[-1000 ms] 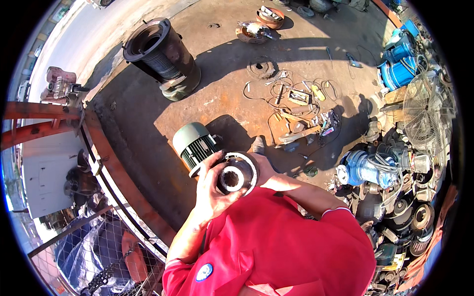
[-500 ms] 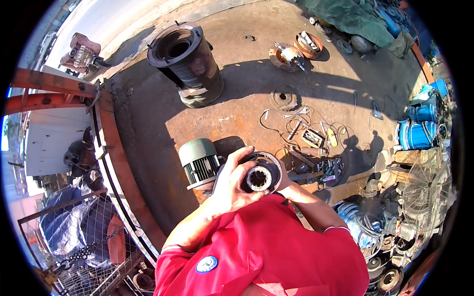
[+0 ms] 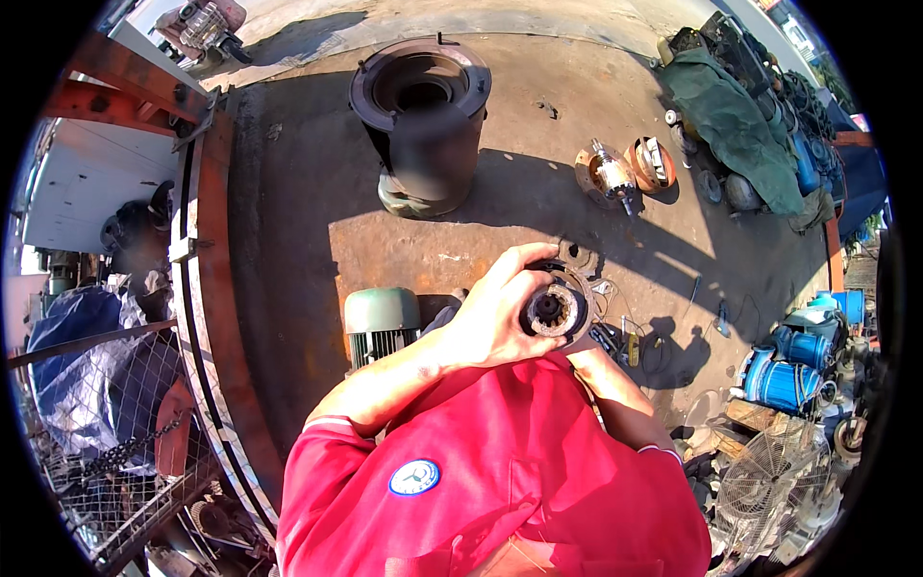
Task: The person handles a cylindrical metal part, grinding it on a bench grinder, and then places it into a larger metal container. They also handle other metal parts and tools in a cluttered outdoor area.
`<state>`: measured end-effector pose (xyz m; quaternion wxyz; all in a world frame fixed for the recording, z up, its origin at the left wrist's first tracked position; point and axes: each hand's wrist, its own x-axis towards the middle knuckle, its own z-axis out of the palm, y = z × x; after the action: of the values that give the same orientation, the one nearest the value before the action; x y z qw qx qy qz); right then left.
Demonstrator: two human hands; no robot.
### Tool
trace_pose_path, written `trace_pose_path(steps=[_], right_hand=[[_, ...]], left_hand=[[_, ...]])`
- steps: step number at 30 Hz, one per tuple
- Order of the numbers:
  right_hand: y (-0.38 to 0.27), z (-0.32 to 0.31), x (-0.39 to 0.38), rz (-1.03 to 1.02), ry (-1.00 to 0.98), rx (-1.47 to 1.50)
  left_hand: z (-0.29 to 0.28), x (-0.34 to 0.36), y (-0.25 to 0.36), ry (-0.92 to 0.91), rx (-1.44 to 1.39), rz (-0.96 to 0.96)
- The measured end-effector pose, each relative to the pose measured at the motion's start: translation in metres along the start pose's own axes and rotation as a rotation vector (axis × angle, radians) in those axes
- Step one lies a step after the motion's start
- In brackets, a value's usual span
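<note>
In front of my chest I hold a flanged metal hub (image 3: 567, 300), dark and round, with a worn, notched inner ring around a dark bore. Its open face is tilted up toward me. My left hand (image 3: 508, 303) is closed around its left side, fingers over the top edge and thumb below the ring. At the hub's lower right is my right hand (image 3: 580, 344), closed against it, its fingers mostly hidden behind the metal. Below and left of the hub, a green electric motor (image 3: 382, 322) stands on the ground, partly behind my left forearm.
A large rusty cylindrical housing (image 3: 461, 159) stands upright ahead. Farther right lie a rotor assembly (image 3: 612, 175) and a rusty bowl (image 3: 663, 183) with parts in it. Blue motors (image 3: 784, 375) and a fan guard (image 3: 774, 471) crowd the right; an orange steel beam (image 3: 207, 279) runs along the left.
My view has shifted, so the ground things appear elsewhere in the picture. The hub sits farther right and higher in view, still in my hands, and now covers part of the scattered tools.
</note>
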<state>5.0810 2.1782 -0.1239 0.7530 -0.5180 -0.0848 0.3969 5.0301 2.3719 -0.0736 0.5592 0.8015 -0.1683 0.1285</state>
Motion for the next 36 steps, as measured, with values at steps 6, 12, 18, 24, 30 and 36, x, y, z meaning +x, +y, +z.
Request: trace_pose_path(steps=[6,12,18,24,30,36], right_hand=[[-0.003,0.007,0.115,-0.026,-0.231,-0.445],[0.017,0.045,0.215,-0.143,-0.817,-0.777],[0.077,0.069,0.244,-0.097,-1.394,-0.725],[0.105,0.068,0.204,-0.05,-1.803,-0.774],[0.104,0.071,0.146,0.173,-1.996,-0.814],[0.11,0.078,0.076,0.523,-1.973,-0.76]], left_hand=[[-0.053,-0.005,-0.034,0.311,0.119,-0.134],[-0.059,-0.053,-0.027,0.782,0.442,-0.43],[0.021,-0.077,0.006,1.302,0.603,-0.779],[0.118,-0.074,0.031,1.701,0.721,-1.059],[0.175,-0.069,0.065,1.973,0.661,-1.118],[0.209,-0.102,0.098,2.015,0.701,-1.069]])
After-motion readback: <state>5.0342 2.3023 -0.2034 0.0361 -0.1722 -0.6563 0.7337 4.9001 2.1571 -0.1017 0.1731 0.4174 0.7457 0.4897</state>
